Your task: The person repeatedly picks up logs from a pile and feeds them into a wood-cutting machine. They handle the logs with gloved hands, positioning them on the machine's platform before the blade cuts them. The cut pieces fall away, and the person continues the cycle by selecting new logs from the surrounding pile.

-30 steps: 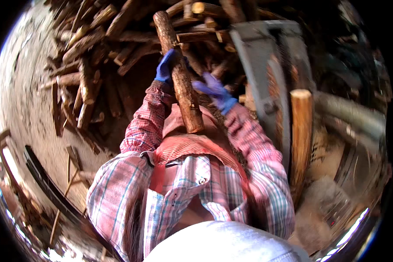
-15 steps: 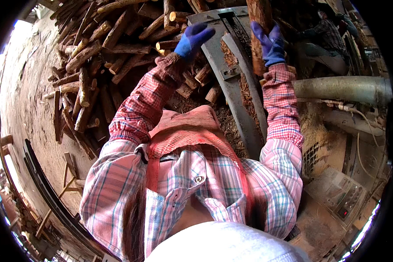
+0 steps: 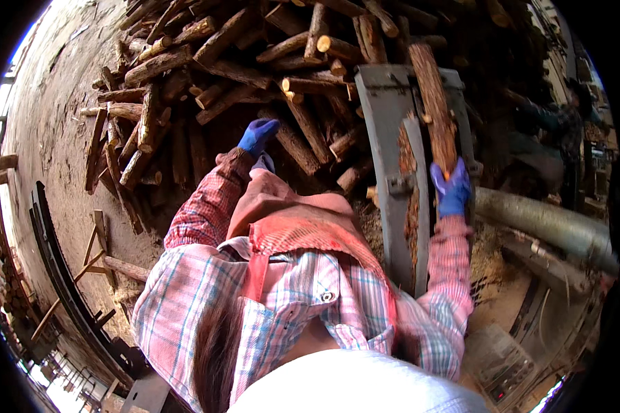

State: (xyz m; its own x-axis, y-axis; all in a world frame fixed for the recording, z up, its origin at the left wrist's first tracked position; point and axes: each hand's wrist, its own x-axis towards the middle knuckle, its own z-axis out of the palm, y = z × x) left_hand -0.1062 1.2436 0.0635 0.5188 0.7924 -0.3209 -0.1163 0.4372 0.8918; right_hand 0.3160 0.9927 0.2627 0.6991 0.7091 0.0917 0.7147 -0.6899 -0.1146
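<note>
A long bark-covered log (image 3: 436, 103) lies lengthwise on the grey metal machine bed (image 3: 382, 138), its far end pointing away from me. My right hand (image 3: 452, 189), in a blue-purple glove, grips the log's near end, thumb on one side and fingers on the other. My left hand (image 3: 258, 135), gloved alike, is in front of my red apron (image 3: 289, 213), beside the log pile (image 3: 299, 141) and apart from the log on the bed. Its fingers are curled together, and nothing shows in them.
A thick metal pipe (image 3: 544, 224) runs off to the right of the bed. Beyond it, a person (image 3: 564, 131) sits or crouches in shadow. A control box (image 3: 499, 365) stands low on my right. Dark metal rails (image 3: 69, 282) and a wooden frame (image 3: 100, 251) are on the left.
My view has shifted, and the bed appears farther right and lower. The right hand has moved from the log's side to its near end. My left hand has drawn back toward my apron and curled.
</note>
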